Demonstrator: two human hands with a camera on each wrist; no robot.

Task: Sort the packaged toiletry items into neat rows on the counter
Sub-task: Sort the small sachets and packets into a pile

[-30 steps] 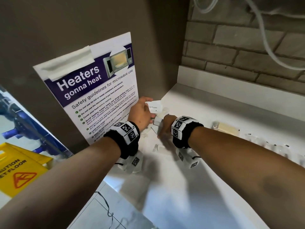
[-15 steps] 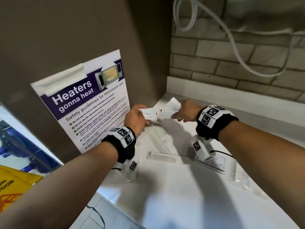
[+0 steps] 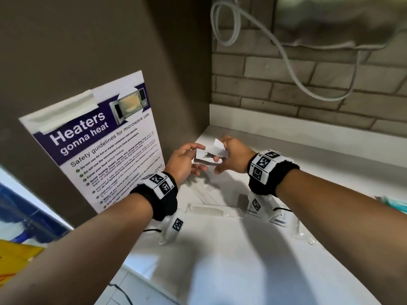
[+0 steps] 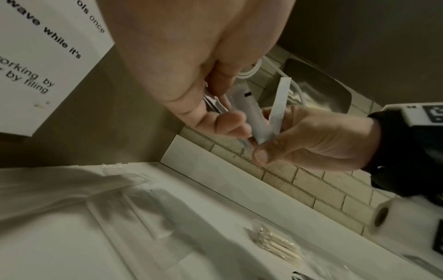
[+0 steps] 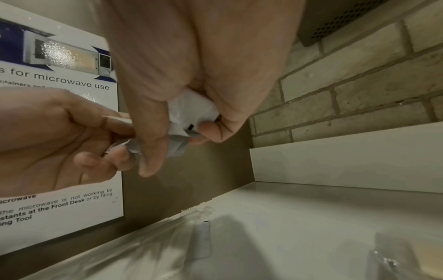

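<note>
Both hands are raised above the white counter (image 3: 253, 271), near its back left corner. My left hand (image 3: 199, 158) pinches a small white sachet (image 3: 201, 155) between thumb and fingers. My right hand (image 3: 220, 156) pinches a second white sachet (image 3: 218, 148), and the two packets touch. The left wrist view shows the left-hand sachet (image 4: 254, 117) edge-on beside the thin flat packet (image 4: 280, 106) held by the right hand (image 4: 311, 140). In the right wrist view the right fingers curl round a white sachet (image 5: 191, 111), with the left hand (image 5: 59, 136) close beside it.
A packaged comb (image 3: 207, 210) and clear toothbrush packets (image 3: 204, 190) lie on the counter under the hands. A cotton swab pack (image 4: 275, 244) and a paper roll (image 4: 393, 216) sit farther right. A microwave poster (image 3: 99, 139) leans on the left wall. A cable (image 3: 286, 58) hangs on the brick wall.
My right hand came up off the counter with a white sachet and moved it against the one my left hand holds. The view tilted up.
</note>
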